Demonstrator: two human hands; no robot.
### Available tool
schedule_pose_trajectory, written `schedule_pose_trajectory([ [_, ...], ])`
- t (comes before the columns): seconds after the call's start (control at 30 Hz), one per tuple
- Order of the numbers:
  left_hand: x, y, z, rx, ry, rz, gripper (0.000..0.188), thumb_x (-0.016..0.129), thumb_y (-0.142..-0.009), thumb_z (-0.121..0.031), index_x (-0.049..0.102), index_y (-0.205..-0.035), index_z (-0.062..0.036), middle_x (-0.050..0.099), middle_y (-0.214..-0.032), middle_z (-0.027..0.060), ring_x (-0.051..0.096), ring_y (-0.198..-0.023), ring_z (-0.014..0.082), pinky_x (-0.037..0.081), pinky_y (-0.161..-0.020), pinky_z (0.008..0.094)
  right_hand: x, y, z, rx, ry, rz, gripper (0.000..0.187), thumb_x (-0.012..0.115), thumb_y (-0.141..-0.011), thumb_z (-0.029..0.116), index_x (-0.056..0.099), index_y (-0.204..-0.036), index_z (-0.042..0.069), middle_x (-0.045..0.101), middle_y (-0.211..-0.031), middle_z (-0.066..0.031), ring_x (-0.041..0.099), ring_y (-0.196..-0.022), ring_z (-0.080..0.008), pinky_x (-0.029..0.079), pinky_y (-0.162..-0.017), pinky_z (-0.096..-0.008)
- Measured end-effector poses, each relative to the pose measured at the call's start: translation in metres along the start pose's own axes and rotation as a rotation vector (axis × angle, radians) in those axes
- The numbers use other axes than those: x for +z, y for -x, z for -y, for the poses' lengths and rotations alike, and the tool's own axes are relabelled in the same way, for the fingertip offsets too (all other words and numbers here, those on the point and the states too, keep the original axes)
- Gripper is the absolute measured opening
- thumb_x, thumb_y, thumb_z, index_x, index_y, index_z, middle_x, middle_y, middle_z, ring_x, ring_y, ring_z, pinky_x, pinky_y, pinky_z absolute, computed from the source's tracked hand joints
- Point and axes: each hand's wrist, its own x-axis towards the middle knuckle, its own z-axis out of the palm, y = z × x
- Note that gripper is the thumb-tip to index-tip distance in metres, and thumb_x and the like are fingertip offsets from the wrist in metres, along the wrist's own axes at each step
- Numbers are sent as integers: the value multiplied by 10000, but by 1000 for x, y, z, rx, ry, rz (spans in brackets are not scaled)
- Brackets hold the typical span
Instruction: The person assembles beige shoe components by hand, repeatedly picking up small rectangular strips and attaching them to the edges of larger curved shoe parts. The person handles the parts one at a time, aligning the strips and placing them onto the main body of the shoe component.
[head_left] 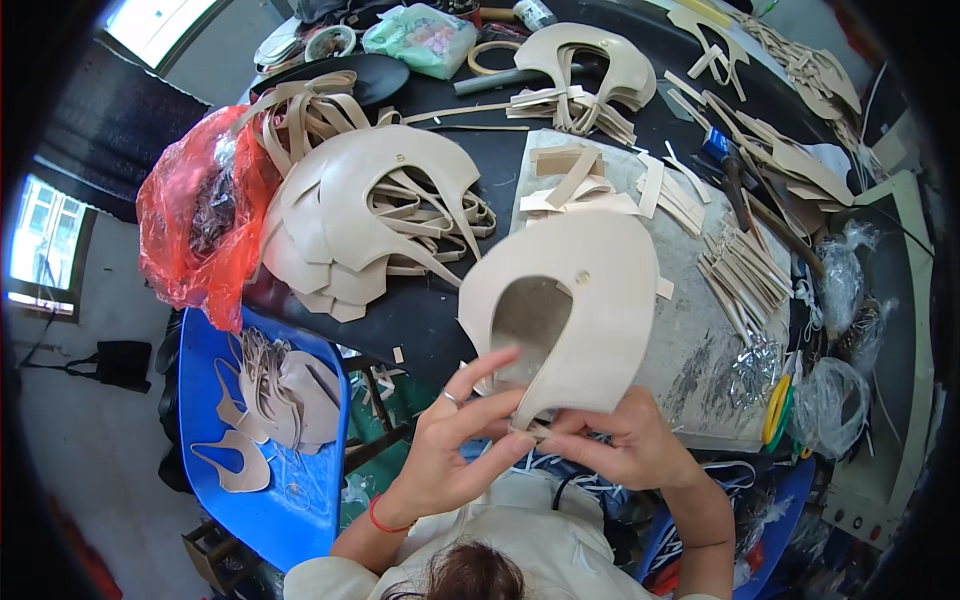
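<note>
A beige horseshoe-shaped leather-like piece, with a small round mark near its top, is held up in front of me. My left hand pinches its narrow lower end between thumb and fingers, the index finger raised and a ring on one finger. Close beside it, my right hand is closed on the same end, its thumb tip almost meeting the left thumb. What lies between the fingertips is too small to make out. Behind the held piece lies a worn grey board; left of it sits a pile of similar curved pieces.
A red plastic bag stands at the left. Below it, a blue chair carries more cut pieces. Thin strips and scissors with yellow and green handles lie at the right. Another stack of curved pieces is at the back.
</note>
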Motion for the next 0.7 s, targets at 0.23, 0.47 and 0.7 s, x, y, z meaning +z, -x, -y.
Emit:
schedule_pose_trajectory([
  [0.23,-10,-25,-25,212,-301,7,200,661,-793,50,642,-989,17,634,-906,106,592,-681,105,463,-534,222,-4,-10,15,111,-90,-248,287,753,-764,95,667,-1031,39,679,-928,-63,637,-758,-129,500,-673,-278],
  [0.47,21,-217,-35,515,-518,-112,216,645,-858,-90,630,-1040,25,609,-767,26,567,-669,65,480,-602,223,-29,39,-19,384,-468,-605,135,620,-887,29,603,-1008,-26,638,-900,-41,581,-827,-74,465,-739,-213],
  [0.7,67,-348,65,221,-1015,-229,272,651,-796,-186,620,-975,18,649,-905,221,617,-902,383,474,-814,456,-20,70,-23,445,-504,-657,135,629,-880,25,610,-1003,-27,623,-892,-35,568,-824,-71,463,-731,-217],
])
